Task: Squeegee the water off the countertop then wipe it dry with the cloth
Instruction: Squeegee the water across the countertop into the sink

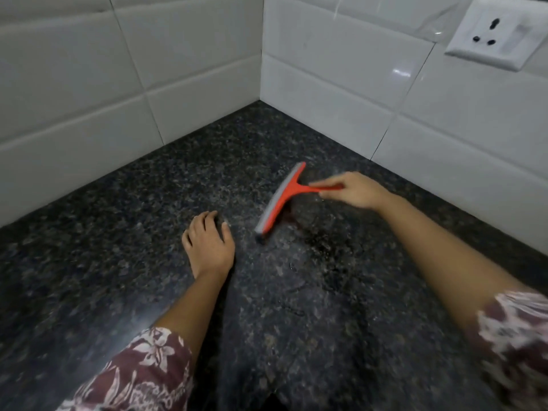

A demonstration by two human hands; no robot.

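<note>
A red squeegee (283, 198) with a grey rubber blade rests its blade on the dark speckled granite countertop (148, 209), near the corner of the tiled walls. My right hand (353, 189) is shut on its red handle, to the right of the blade. A wet, shinier patch (320, 247) lies just right of and below the blade. My left hand (209, 243) lies palm down on the countertop to the left of the blade, fingers slightly curled, holding nothing. No cloth is in view.
White tiled walls (130, 72) meet in a corner behind the counter. A white wall socket (501, 31) sits high on the right wall. Patterned maroon sleeves cover both upper arms at the bottom of the view.
</note>
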